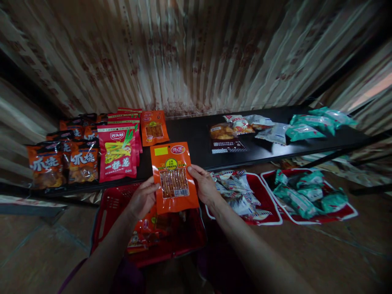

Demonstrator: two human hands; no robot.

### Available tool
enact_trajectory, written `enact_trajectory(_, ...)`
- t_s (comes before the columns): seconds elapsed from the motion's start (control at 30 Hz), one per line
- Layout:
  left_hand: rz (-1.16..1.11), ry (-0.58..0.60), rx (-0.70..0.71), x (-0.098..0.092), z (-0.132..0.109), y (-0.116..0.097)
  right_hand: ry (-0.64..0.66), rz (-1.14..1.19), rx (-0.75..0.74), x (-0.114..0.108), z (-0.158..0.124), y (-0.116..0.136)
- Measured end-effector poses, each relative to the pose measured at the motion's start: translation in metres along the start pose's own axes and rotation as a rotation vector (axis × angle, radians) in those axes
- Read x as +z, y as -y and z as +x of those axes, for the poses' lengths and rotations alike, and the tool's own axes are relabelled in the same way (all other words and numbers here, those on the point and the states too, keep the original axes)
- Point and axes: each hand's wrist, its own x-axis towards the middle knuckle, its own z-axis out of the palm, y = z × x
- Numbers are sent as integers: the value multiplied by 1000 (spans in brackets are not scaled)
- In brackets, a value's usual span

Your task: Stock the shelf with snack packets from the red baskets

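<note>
One orange snack packet is held at the centre of the frame, the left hand pinching its left edge, thumb in front, and the right hand gripping its right edge likewise. Beyond it on the black shelf, a similar orange packet stands beside pink-red packets and black-and-orange bags at the left, while teal bags lie at the right. Below, a red basket at lower left of centre holds more orange packets.
</note>
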Motion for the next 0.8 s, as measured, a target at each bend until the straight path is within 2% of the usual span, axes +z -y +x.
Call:
enact_trajectory(0.13, 57, 18, 2, -2, 0, 2, -17, 11, -3, -1, 2, 1)
enact_trajectory(0.27, 99, -12, 43, -6, 3, 4, -11, -2, -14, 0, 2, 2)
enact_trajectory(0.63, 56, -112, 218, -4, 8, -15, 214, -68, 58, 1, -9, -2)
enact_trajectory(0.8, 59, -141, 219, -9, 8, -19, 203, -80, 69, 0, -10, -4)
